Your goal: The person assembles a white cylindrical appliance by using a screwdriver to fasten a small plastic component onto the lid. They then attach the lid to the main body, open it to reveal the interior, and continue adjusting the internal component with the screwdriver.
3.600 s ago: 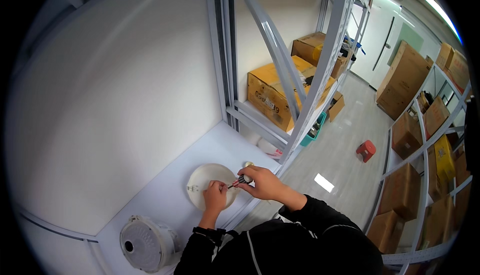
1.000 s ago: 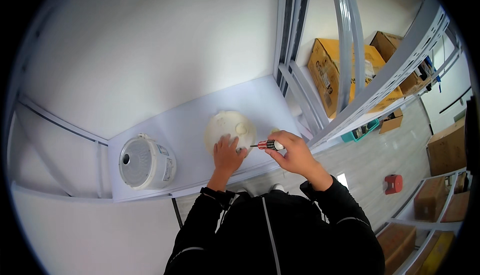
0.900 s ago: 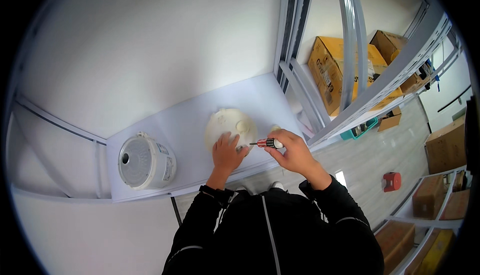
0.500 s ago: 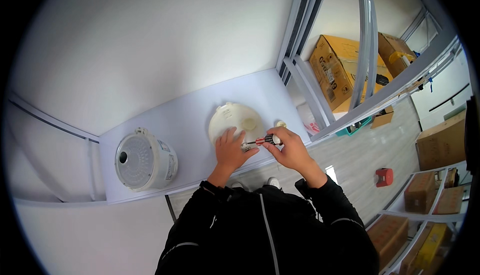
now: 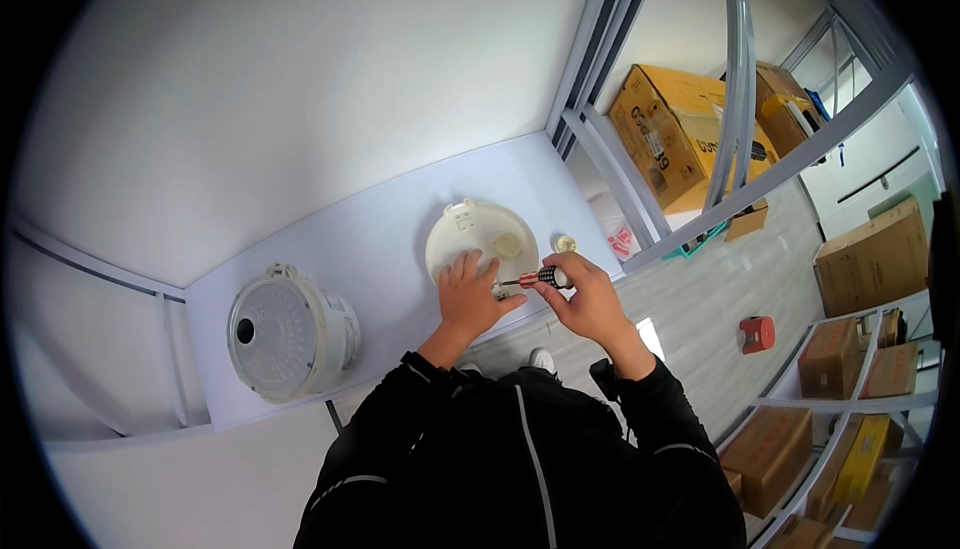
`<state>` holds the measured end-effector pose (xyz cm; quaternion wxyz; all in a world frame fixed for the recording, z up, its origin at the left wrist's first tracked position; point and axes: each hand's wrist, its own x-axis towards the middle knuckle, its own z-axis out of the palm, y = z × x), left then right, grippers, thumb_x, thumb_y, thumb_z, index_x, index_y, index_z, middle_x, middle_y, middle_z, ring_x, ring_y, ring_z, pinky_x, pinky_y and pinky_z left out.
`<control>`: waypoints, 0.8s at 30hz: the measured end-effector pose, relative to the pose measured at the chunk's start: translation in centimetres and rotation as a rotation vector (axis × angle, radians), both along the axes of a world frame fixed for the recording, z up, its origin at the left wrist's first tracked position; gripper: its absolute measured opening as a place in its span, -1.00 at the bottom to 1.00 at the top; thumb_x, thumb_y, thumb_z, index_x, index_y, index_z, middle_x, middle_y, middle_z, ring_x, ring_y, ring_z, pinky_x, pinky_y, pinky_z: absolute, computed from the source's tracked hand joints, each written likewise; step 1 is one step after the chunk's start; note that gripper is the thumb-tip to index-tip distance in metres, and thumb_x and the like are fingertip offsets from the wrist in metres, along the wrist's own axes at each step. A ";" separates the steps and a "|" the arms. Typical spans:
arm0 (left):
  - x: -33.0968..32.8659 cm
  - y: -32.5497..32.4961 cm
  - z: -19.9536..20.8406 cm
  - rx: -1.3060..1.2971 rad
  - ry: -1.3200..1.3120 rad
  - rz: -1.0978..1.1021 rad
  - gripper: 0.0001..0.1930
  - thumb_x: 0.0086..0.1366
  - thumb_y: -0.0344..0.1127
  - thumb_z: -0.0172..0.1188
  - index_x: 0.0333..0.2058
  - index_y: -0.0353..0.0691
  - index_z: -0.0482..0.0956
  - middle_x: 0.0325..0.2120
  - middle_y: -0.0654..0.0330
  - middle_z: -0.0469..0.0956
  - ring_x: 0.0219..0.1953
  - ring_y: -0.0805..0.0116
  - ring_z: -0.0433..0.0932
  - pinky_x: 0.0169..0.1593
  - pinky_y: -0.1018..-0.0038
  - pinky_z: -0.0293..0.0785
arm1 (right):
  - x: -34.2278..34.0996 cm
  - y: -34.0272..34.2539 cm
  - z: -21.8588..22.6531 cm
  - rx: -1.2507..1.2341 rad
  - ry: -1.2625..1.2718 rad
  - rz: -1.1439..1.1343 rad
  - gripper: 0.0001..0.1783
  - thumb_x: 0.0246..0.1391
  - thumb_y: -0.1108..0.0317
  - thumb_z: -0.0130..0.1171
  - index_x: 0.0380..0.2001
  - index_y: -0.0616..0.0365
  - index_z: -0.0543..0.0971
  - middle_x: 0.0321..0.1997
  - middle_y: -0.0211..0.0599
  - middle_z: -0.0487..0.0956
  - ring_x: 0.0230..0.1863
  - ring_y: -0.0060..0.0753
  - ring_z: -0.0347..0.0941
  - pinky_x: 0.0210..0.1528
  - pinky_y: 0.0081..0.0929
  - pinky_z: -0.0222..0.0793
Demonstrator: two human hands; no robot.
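Note:
A round, cream-white plastic lid (image 5: 478,227) lies on the table with its hollow inner side up. My left hand (image 5: 468,299) rests on its near part, fingers spread and thumb stretched toward the right. In my right hand (image 5: 592,309) is a screwdriver (image 5: 545,277) with a red, black and white handle, held nearly level. Its thin shaft points left to the lid's near edge, close to my left thumb; what the tip touches is too small to tell. Just right of the lid sits a small round cream part (image 5: 565,243).
A white round appliance body (image 5: 275,334) with a perforated face and one dark hole stands at the left of the pale table (image 5: 390,239). A metal frame (image 5: 610,159) rises at the right, with a yellow carton (image 5: 665,134) behind it. A red stool (image 5: 757,334) stands on the floor.
The whole view has shifted slightly. My left hand still rests on the lid and my right still holds the screwdriver at its near edge, with little visible difference.

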<state>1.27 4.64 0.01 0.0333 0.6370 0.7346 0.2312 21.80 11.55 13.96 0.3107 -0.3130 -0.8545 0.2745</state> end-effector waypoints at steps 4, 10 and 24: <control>-0.3 0.2 0.3 -0.036 -0.008 -0.028 -0.09 0.11 0.54 0.39 0.21 -0.07 0.73 0.34 0.07 0.44 0.48 -0.01 0.27 0.47 -0.11 0.10 | -0.1 -0.4 0.0 0.014 -0.019 -0.023 -0.59 0.18 0.33 0.54 0.03 0.20 0.62 -0.12 -0.08 0.72 -0.29 -0.02 0.67 -0.24 -0.31 0.60; -0.6 0.3 0.1 0.001 0.030 -0.035 -0.08 0.05 0.56 0.41 0.19 -0.04 0.76 0.33 0.13 0.48 0.44 0.03 0.33 0.43 0.02 0.16 | -0.4 -0.8 0.3 0.014 -0.033 -0.041 -0.58 0.18 0.33 0.54 0.04 0.19 0.62 -0.12 -0.09 0.72 -0.31 -0.06 0.67 -0.25 -0.31 0.59; -0.8 0.4 0.7 -0.030 0.021 -0.071 -0.09 0.04 0.51 0.43 0.21 -0.04 0.75 0.35 0.07 0.47 0.48 0.00 0.28 0.48 -0.03 0.08 | -2.6 -1.4 2.4 0.108 -0.267 -0.105 -0.66 0.17 0.34 0.48 -0.02 0.13 0.64 -0.18 -0.07 0.68 -0.22 0.11 0.68 -0.17 -0.11 0.60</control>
